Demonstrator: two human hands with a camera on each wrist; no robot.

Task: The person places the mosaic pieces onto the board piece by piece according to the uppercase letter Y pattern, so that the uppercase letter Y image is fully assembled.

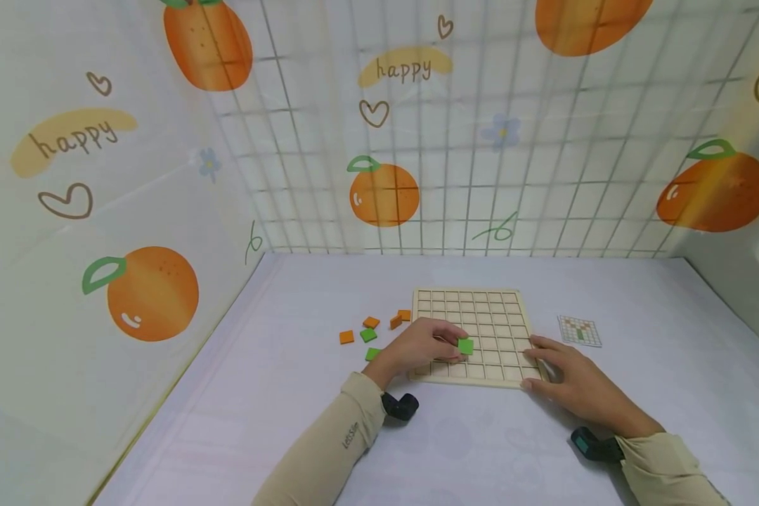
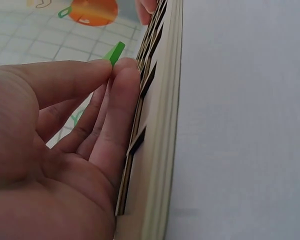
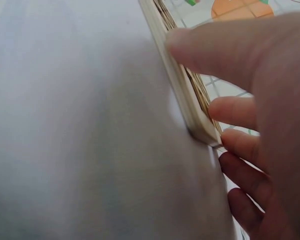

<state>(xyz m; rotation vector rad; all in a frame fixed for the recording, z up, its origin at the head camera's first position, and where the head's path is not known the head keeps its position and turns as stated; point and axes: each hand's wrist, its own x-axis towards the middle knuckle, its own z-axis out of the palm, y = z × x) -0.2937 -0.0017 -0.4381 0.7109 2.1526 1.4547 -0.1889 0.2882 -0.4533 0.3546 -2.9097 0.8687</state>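
Between thumb and fingertips, my left hand (image 1: 420, 346) pinches a small green square tile (image 1: 465, 346) over the wooden grid board (image 1: 498, 336). In the left wrist view the tile (image 2: 118, 50) stands tilted, edge-on, just above the board's grid. My right hand (image 1: 575, 383) holds the board's near right corner. Its thumb lies at the front edge and its fingers along the right side, as the right wrist view shows at the board's corner (image 3: 202, 127). The board's cells that I can see hold no tiles; my left hand covers some of them.
Left of the board lie loose orange tiles (image 1: 346, 337) and green tiles (image 1: 368, 335), with one orange tile (image 1: 396, 321) tipped up. A small printed grid card (image 1: 579, 331) is to the board's right. A patterned curtain (image 1: 316, 176) stands behind the white table (image 1: 468, 450).
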